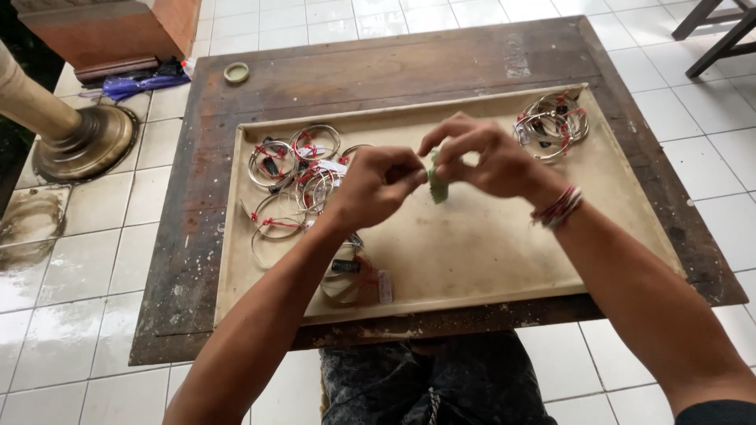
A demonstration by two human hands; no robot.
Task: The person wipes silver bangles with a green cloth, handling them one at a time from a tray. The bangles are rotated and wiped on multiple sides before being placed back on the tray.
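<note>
The left hand (376,185) and the right hand (482,160) both pinch a small green piece (437,187) between their fingertips, held above the beige tray (472,260) on the dark wooden surface (378,71), with wire rings (291,177) heaped just left of them.

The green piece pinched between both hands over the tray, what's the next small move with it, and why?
Probably lower the small green piece onto the bare middle of the beige tray. The left hand and right hand both pinch it in mid-air, and the metal rings sit in bundles off to either side, leaving that spot free.
</note>
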